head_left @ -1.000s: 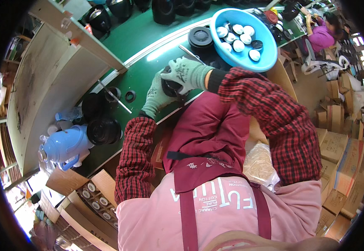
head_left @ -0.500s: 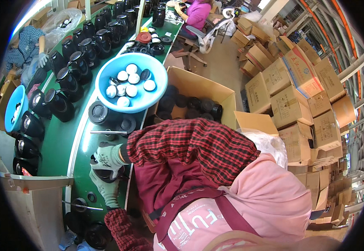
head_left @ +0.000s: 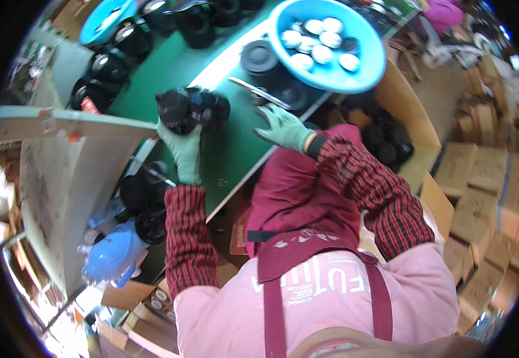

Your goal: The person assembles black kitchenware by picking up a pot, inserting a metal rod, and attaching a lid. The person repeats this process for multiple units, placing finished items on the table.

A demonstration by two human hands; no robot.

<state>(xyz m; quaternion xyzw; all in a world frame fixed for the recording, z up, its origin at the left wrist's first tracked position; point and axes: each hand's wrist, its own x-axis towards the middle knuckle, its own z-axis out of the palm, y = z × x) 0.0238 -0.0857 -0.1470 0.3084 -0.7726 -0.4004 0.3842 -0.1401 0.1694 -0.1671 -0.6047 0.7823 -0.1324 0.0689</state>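
My left hand (head_left: 183, 152), in a pale green glove, is closed on a black glossy piece (head_left: 209, 110) over the green work surface (head_left: 143, 86). Motion smears this piece, so its exact kind is unclear; some of my fingers are hidden by it. My right hand (head_left: 283, 126), gloved alike, is open with its fingers spread and nothing in them. Just beyond its fingertips lies a slim metal rod (head_left: 259, 92). A round black lid-like part (head_left: 259, 58) sits past the rod, beside a blue basin (head_left: 376, 65) of white round caps (head_left: 322, 53).
Black jugs (head_left: 195, 27) line the far side. A cardboard box (head_left: 423, 128) of black parts stands at my right, with stacked cartons (head_left: 477, 164) behind. A grey panel (head_left: 92, 125) borders the left. Below it are black parts (head_left: 137, 194) and a light-blue object (head_left: 113, 253).
My hands have parted: the left has moved away leftward with the black piece, the right has let go and opened near the rod. The view has turned and shifted.
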